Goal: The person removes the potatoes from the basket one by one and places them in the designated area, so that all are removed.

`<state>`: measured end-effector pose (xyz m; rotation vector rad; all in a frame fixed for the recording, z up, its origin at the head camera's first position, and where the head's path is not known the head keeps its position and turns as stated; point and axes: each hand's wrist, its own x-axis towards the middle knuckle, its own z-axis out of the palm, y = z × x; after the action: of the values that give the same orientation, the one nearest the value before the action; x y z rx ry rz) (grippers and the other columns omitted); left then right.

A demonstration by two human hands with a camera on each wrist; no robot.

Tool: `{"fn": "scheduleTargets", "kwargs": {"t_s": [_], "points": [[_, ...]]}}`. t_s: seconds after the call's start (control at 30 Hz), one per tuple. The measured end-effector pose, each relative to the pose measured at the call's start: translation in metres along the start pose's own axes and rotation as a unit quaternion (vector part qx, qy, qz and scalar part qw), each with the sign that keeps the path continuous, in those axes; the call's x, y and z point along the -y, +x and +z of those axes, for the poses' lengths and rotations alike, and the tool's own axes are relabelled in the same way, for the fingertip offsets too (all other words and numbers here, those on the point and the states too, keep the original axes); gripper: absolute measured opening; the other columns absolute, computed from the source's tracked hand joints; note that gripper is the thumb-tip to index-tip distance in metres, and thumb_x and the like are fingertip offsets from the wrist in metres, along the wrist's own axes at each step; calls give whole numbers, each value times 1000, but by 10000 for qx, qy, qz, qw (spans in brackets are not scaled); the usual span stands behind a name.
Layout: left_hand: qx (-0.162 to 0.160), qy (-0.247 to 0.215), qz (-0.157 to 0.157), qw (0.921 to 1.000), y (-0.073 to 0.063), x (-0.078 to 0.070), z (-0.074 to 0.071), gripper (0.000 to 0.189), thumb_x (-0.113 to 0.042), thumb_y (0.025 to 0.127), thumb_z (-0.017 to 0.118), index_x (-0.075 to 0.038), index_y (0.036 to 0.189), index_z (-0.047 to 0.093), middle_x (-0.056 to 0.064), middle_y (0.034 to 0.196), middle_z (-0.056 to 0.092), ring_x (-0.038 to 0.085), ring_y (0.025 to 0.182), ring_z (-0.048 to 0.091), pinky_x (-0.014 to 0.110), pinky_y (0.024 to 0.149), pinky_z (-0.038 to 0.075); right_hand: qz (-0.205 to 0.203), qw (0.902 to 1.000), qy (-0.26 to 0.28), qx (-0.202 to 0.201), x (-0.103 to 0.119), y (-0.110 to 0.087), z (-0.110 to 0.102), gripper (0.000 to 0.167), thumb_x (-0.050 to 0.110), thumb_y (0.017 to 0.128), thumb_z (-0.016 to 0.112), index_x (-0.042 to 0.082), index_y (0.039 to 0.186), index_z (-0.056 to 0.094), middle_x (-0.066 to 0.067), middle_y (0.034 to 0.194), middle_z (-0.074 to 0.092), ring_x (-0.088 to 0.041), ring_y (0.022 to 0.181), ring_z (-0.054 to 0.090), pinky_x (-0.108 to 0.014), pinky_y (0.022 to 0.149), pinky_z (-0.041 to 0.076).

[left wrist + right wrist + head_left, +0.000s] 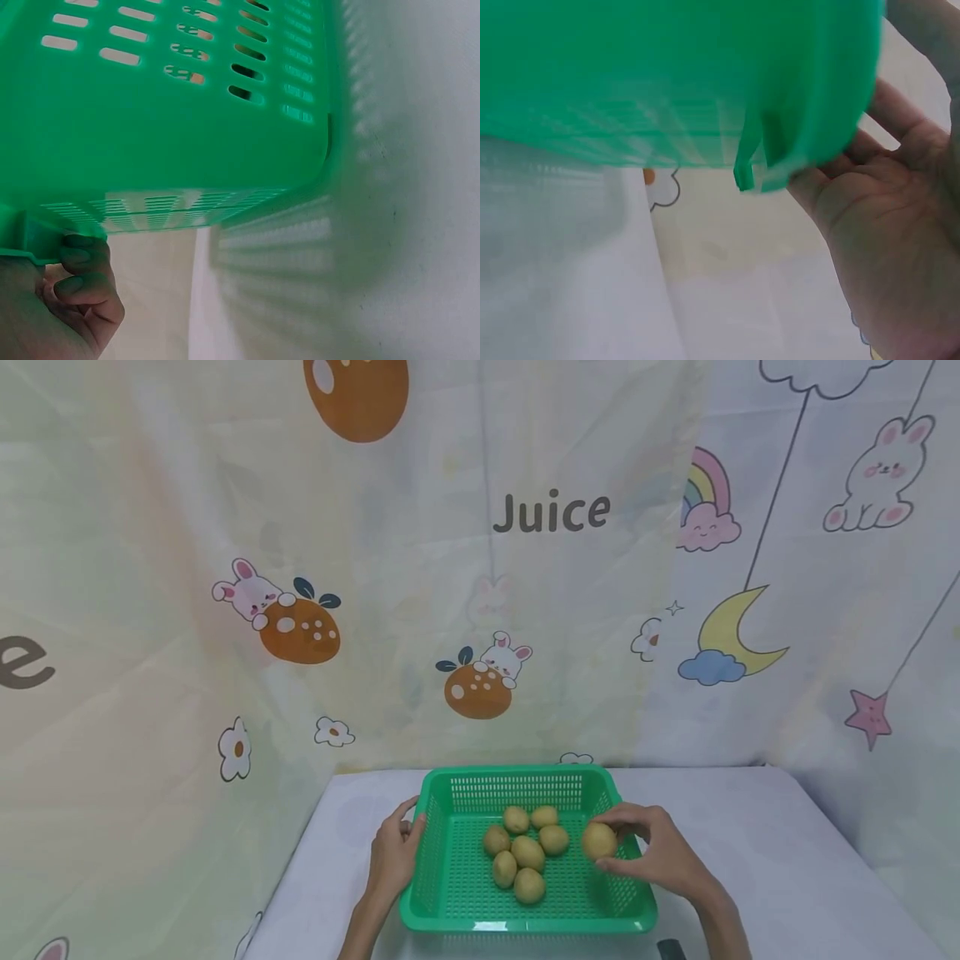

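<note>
A green plastic basket [491, 925] with slotted walls stands on the table. Several small yellow-brown potatoes [528, 854] lie grouped on its floor. At the basket's left side, my left hand [395, 853] grips the rim; in the left wrist view its fingers [90, 289] curl under the rim's edge. My right hand [663, 850] pinches one potato [599, 842] between thumb and fingers, over the right part of the basket. From the right wrist, the basket wall [667, 82] hides that potato, and the palm [892, 232] shows just outside the rim.
A white cloth covers the table [757, 852] on both sides of the basket. Printed curtains [405, 568] hang close behind and at the sides. A small dark object [671, 949] shows at the bottom edge, near the right forearm.
</note>
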<state>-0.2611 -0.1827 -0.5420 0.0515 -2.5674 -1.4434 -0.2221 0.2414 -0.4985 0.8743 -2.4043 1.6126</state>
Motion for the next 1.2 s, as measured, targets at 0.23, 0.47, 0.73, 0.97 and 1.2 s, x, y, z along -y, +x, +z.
{"fn": "scheduleTargets", "kwargs": {"t_s": [0.23, 0.47, 0.73, 0.97, 1.2], "points": [[-97, 33, 71, 9999, -3, -1, -1, 45, -23, 113, 62, -4, 154, 60, -1, 63, 61, 10, 55, 54, 25, 52, 42, -289, 9991, 305, 20, -8, -1, -10, 43, -3, 87, 88, 5, 128, 77, -13, 114, 79, -18, 92, 73, -33, 82, 62], [-98, -85, 150, 9998, -4, -2, 0, 45, -22, 113, 62, -2, 153, 60, -1, 63, 60, 9, 53, 52, 25, 50, 41, -171, 9993, 291, -157, -17, -6, -17, 43, -3, 86, 89, 2, 127, 77, -12, 114, 80, -17, 94, 73, -34, 81, 63], [-54, -21, 16, 10000, -2, 1, 1, 45, -21, 113, 62, -5, 154, 59, -1, 64, 61, 10, 56, 54, 24, 52, 42, -138, 9994, 187, -263, -25, -10, -29, 44, -5, 86, 89, -4, 127, 74, -11, 116, 80, -14, 98, 74, -33, 83, 64], [-89, -13, 107, 9999, -4, -1, 0, 45, -21, 113, 62, -2, 153, 60, 0, 65, 64, 10, 56, 56, 25, 51, 43, -13, 9991, 57, -416, -32, -12, -41, 45, -4, 86, 88, -8, 128, 73, -11, 117, 81, -11, 102, 75, -32, 85, 63], [-29, -33, 16, 10000, -2, 0, 0, 46, -22, 113, 62, -5, 155, 59, 0, 67, 64, 11, 57, 56, 24, 53, 43, 277, 9976, 45, -626, -47, -14, -53, 42, -4, 89, 85, -6, 130, 73, -10, 120, 82, -7, 105, 76, -30, 88, 64]]}}
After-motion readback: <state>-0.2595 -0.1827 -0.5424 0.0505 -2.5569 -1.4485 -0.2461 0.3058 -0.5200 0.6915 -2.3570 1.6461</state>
